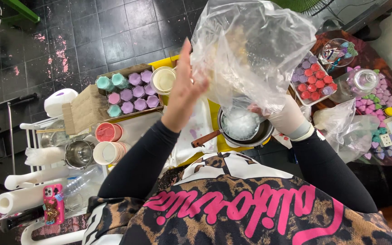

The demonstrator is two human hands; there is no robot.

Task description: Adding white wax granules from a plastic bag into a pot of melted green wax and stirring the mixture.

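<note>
Over the pot (245, 129), both hands' fingers (188, 68) are clamped on the clear bag (250, 50); tilted wrongly, white flakes (241, 123) could spill past the rim.

Clear plastic bag (250, 50) above the pot (246, 129); open cardboard box (87, 106) left of it.

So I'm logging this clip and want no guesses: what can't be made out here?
Head view only:
- Right hand: mostly behind the clear plastic bag; its grip is hidden.
- Pot: the bag covers part of its white contents.
- Left hand: its palm faces away.
</note>
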